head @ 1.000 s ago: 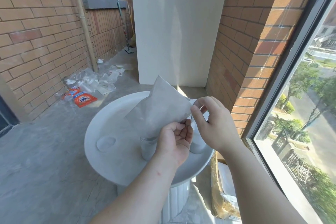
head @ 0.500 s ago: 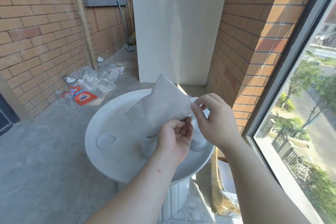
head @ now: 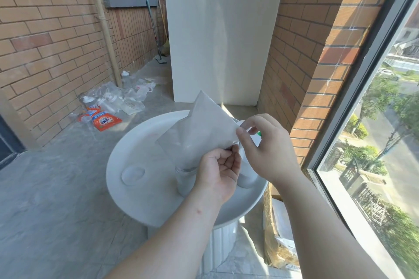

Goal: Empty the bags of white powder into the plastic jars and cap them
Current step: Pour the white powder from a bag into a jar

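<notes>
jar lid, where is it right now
In the head view, the lid lies flat on the white table, left of the jar under the bag.

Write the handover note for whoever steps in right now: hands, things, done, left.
Left hand grips the bag by its lower edge; right hand pinches its side corner.
The bag stands upended, its mouth in the open jar on the round table. A loose lid lies left of that jar. A second jar stands behind the hands, partly hidden; capped or not, I cannot tell.
Done: bag tipped into the jar; how much powder remains is unclear.
Left: finish emptying, remove the bag, cap the jar.
</notes>
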A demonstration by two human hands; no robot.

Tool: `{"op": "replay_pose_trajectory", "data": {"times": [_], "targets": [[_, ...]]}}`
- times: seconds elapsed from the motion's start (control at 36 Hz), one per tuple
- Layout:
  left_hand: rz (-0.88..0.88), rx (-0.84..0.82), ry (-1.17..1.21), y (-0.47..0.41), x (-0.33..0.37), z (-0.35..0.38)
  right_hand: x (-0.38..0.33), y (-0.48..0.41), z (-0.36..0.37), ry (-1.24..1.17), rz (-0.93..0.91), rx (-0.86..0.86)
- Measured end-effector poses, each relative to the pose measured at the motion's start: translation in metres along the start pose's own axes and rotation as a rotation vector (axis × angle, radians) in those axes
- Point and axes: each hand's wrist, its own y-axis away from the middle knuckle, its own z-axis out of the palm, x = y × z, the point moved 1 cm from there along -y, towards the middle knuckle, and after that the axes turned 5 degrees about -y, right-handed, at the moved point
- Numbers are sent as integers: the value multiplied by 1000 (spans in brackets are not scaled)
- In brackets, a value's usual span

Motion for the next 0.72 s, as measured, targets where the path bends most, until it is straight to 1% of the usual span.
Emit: {"op": "replay_pose_trajectory", "data": {"times": [0.11,0.19,0.5,0.61,0.72], "targets": [[-5,4,-2,0,0,0,-1,-1,-1,8,-15,-2],[3,-3,-3,-1,-1,0,-2,-1,-1,-8,19,-24],[6,-15,-11,0,-1,-1,-10,-4,5,23,-30,-34],[2,-22,-18,0,1,-4,-19,-8,10,40,-82,-3],[5,15,-49,4,2,-5,-30,-13,18,62,-135,1]]}}
